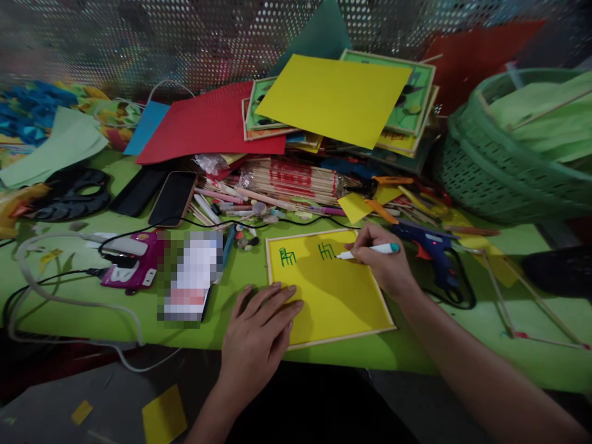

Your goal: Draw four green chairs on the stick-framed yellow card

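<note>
A yellow sheet (333, 302) edged with thin wooden sticks lies on the green table. Two small chair-like shapes are drawn on its upper part in green. My right hand (382, 262) is closed around a white marker (380, 248) with a green end, its tip at the right-hand drawing. Flat on the sheet's lower left edge rests my left hand (261, 327), fingers stretched out and holding nothing.
A blue glue gun (432, 250) lies right of the sheet. To the left are a blurred-out phone (192, 277), a magenta power strip (134, 262) and cables. Behind stand bundled wooden sticks (291, 179), coloured paper (333, 95) and a green basket (504, 160).
</note>
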`<state>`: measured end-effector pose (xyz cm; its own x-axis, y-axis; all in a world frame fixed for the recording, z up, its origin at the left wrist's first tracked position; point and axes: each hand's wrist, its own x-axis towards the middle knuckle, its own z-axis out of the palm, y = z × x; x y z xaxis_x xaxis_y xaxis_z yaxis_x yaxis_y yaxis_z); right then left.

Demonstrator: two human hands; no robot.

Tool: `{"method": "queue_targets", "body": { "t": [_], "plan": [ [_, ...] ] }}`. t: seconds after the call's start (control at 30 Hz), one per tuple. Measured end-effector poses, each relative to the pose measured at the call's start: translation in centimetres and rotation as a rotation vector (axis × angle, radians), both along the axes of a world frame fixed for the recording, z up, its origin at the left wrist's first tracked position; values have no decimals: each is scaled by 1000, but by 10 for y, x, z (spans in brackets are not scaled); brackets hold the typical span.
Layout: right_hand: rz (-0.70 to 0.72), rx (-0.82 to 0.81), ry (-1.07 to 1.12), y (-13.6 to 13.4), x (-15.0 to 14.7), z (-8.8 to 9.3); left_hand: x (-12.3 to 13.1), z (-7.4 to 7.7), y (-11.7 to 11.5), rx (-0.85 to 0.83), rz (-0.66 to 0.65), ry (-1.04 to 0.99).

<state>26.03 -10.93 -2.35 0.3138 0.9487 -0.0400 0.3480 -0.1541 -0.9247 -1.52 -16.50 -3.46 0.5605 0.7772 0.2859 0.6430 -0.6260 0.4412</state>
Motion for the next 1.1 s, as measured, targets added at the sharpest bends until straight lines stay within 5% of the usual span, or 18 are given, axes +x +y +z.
{"method": "queue_targets", "body": {
  "t": [0.43, 1.1],
  "plan": [
    [-26, 110, 306, 2, 4, -5, -2, -1, 0, -6, -12, 16],
    [92, -32, 147, 2, -6, -4, 0, 1, 0, -2, 11, -12]
  ]
}}
